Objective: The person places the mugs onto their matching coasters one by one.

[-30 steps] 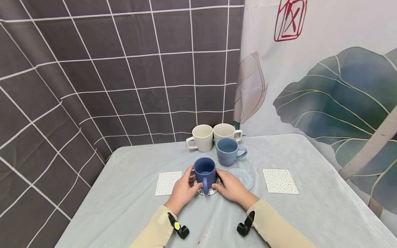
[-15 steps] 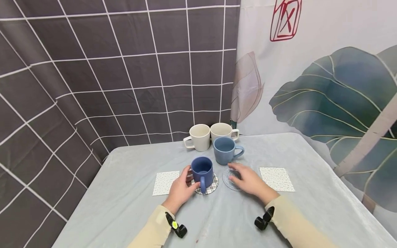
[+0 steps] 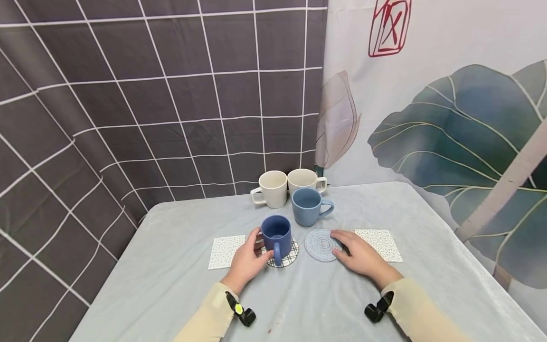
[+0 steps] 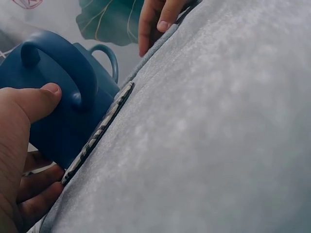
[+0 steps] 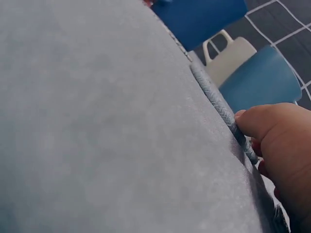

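A dark blue mug point(image 3: 276, 237) stands upright on a round black-and-white checked coaster point(image 3: 292, 256), its handle towards me. My left hand point(image 3: 247, 260) holds the mug's left side; in the left wrist view the thumb point(image 4: 41, 101) lies against the mug near the handle and the fingertips reach the coaster's edge. My right hand point(image 3: 361, 254) grips the right edge of a round woven light blue coaster point(image 3: 320, 244), lying flat on the cloth. The right wrist view has the thumb point(image 5: 252, 119) on that coaster's rim, the fingers mostly hidden.
Behind stand a lighter blue mug point(image 3: 306, 209) and two cream mugs, one left point(image 3: 273, 190) and one right point(image 3: 301, 178). Square speckled coasters lie at the left point(image 3: 224, 251) and right point(image 3: 382, 244), each partly behind a hand. A grey cloth point(image 3: 171, 266) covers the table.
My right hand has let go of the dark blue mug and moved right, over the light blue coaster to its right edge. My left hand has stayed at the mug. The view has shifted slightly.
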Demonstrator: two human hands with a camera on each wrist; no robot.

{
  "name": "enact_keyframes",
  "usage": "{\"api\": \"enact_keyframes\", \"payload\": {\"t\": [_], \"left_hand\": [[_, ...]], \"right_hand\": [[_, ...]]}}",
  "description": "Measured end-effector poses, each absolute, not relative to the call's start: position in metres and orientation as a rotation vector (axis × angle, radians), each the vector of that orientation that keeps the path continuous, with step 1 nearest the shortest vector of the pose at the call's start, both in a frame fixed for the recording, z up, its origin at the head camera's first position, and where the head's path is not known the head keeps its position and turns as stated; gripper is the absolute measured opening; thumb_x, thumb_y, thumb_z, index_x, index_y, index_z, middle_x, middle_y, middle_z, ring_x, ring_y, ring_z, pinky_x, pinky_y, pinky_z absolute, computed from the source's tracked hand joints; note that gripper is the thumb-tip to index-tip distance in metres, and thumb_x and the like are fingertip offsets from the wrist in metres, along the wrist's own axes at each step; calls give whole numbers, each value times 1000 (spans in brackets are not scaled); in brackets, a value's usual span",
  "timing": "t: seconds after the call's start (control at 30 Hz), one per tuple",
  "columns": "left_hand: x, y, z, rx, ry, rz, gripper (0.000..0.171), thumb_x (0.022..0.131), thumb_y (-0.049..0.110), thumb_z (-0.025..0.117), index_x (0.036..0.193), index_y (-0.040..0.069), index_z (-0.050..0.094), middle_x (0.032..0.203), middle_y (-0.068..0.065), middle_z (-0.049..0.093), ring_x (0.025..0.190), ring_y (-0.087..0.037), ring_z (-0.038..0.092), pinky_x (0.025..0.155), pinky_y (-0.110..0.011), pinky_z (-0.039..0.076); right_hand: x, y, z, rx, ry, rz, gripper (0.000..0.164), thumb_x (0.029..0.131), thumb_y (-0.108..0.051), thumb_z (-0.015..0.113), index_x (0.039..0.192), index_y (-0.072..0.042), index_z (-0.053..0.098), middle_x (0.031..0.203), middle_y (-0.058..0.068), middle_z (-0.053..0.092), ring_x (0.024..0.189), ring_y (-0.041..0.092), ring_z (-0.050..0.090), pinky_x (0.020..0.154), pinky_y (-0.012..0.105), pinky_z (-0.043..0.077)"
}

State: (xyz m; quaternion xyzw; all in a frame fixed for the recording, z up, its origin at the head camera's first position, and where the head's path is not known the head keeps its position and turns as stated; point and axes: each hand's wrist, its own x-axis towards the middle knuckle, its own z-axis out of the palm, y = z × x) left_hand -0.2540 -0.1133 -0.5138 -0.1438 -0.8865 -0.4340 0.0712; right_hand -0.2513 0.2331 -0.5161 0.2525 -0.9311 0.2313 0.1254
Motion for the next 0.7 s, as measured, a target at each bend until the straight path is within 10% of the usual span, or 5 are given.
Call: {"api": "enact_keyframes", "payload": {"t": [0.43, 0.7], "left_hand": [[-253, -118, -489, -466, -2551, -1468, 53, 94, 0, 44, 147, 5, 48, 137, -17, 62, 120, -33, 64, 106, -50, 46], [-238, -109, -460, -703, -2423, -1035, 53, 100, 7, 48, 152, 2, 44, 157, -15, 43, 145, -31, 39, 117, -48, 33]], "right_hand": [[-249, 235, -517, 725, -2764, 522, 54, 97, -29, 65, 139, 3, 57, 143, 18, 58, 134, 39, 51, 114, 60, 31], [-248, 235, -518, 718, -2763, 518, 52, 97, -26, 64, 140, 4, 57, 142, 18, 58, 134, 39, 51, 113, 62, 31]]}}
